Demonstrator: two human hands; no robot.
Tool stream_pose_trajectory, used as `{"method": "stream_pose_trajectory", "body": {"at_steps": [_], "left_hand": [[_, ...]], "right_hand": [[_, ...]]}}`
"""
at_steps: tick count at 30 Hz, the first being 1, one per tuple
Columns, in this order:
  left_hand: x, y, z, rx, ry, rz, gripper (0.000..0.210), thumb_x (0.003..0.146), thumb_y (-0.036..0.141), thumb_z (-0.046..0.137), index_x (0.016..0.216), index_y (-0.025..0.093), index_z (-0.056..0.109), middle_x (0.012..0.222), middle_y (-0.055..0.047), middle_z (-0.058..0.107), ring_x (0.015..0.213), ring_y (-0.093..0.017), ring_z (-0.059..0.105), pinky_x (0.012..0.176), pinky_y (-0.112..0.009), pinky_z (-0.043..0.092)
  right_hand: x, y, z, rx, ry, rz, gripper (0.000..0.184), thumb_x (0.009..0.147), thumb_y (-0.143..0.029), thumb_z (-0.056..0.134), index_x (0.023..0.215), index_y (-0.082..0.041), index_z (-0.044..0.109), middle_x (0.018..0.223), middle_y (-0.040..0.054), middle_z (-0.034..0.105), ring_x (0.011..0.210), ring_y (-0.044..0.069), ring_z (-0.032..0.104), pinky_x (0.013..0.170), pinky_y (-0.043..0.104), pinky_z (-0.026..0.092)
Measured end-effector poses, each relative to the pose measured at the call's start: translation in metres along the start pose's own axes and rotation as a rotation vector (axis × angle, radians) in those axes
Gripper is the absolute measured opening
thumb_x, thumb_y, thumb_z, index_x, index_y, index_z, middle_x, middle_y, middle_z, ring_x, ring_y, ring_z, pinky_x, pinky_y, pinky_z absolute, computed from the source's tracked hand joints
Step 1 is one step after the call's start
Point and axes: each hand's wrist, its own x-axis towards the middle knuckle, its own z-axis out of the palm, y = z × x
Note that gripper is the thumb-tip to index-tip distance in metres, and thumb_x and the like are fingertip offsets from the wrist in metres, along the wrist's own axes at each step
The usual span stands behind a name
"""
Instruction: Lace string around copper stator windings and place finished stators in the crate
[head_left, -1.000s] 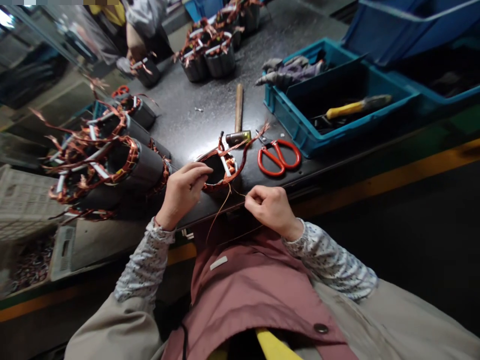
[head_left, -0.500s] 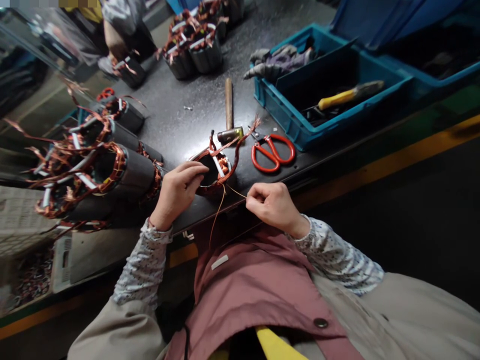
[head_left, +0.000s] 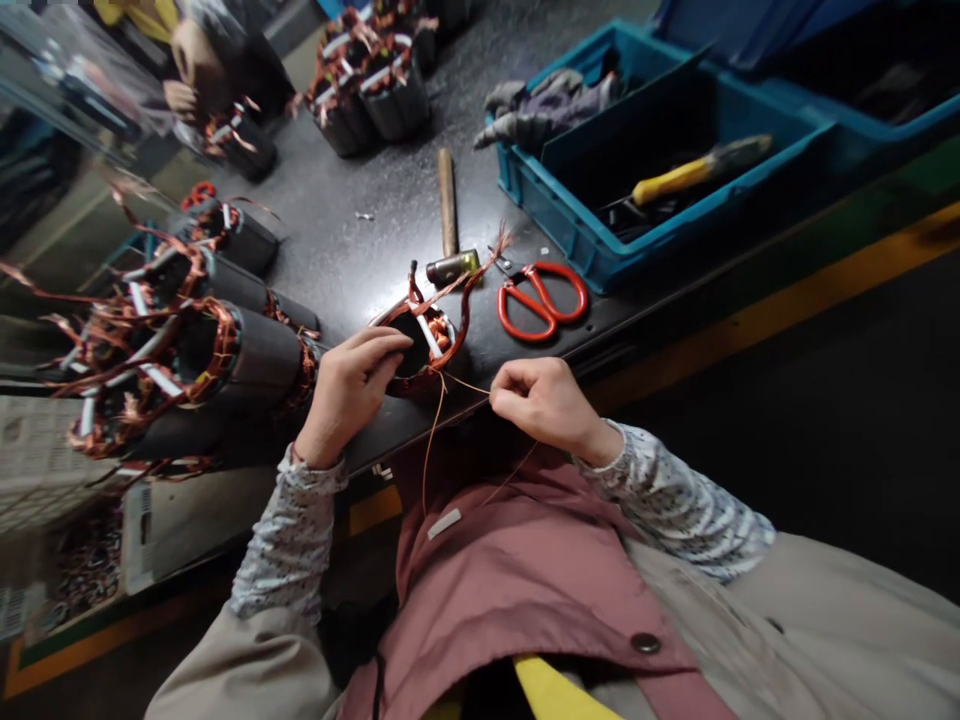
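A motor stator [head_left: 420, 382] with copper windings stands near the bench's front edge, its bundled wire ends sticking up. My left hand [head_left: 349, 395] is closed over its left rim, fingertips reaching towards the opening. A thin tan cord [head_left: 469, 384] runs from the front of the windings to my right hand [head_left: 546, 405], which pinches it. Another length of cord hangs from the same spot down to my apron. Red-handled scissors [head_left: 503, 312] lie just right of the stator. Behind it rests a hammer [head_left: 448, 205] with a wooden handle.
Several wound stators [head_left: 266, 350] are stacked at left, and more [head_left: 394, 100] stand at the back. A blue bin [head_left: 570, 215] at right holds gloves [head_left: 551, 110] and a yellow-handled tool [head_left: 671, 185]. Another person's hand [head_left: 196, 60] is at a stator, far left.
The view has shifted slightly. My hands keep nearly the same places at the stator and cord. The other person's hand has moved up a little from its stator.
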Motion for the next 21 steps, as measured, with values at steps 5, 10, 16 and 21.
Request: {"method": "stream_pose_trajectory", "body": {"at_steps": [5,10,16,21], "left_hand": [[0.003,0.000,0.000,0.003,-0.044,0.020,0.020,0.087,0.017,0.055,0.098,0.020,0.070,0.102,-0.005,0.072,0.094,-0.017,0.067,0.084,-0.030,0.054],[0.006,0.002,-0.005,0.026,-0.131,-0.001,0.022,0.088,0.020,0.054,0.101,0.020,0.071,0.106,-0.006,0.072,0.099,-0.019,0.067,0.089,-0.031,0.053],[0.009,0.003,-0.007,0.042,-0.187,-0.029,0.022,0.087,0.024,0.053,0.099,0.022,0.071,0.105,-0.003,0.073,0.098,-0.020,0.067,0.087,-0.030,0.053],[0.011,0.007,-0.004,0.092,-0.206,-0.009,0.022,0.087,0.024,0.052,0.097,0.022,0.071,0.101,-0.003,0.073,0.093,-0.018,0.068,0.084,-0.027,0.053]], "right_hand": [[0.011,0.002,0.007,0.070,-0.043,0.038,0.013,0.063,-0.016,0.053,0.051,-0.015,0.057,0.048,-0.0031,0.050,0.047,0.007,0.040,0.047,0.020,0.030],[0.019,0.000,0.010,0.102,-0.004,0.061,0.013,0.063,-0.018,0.052,0.051,-0.015,0.057,0.049,-0.0021,0.052,0.049,0.008,0.042,0.049,0.020,0.032],[0.016,0.008,0.000,0.115,0.050,0.113,0.016,0.063,-0.020,0.051,0.049,-0.015,0.055,0.047,-0.0027,0.048,0.048,0.007,0.039,0.048,0.021,0.030],[0.010,0.013,-0.005,0.239,-0.017,0.135,0.016,0.062,-0.022,0.051,0.048,-0.015,0.054,0.047,-0.0039,0.045,0.048,0.006,0.037,0.048,0.021,0.028]]}}
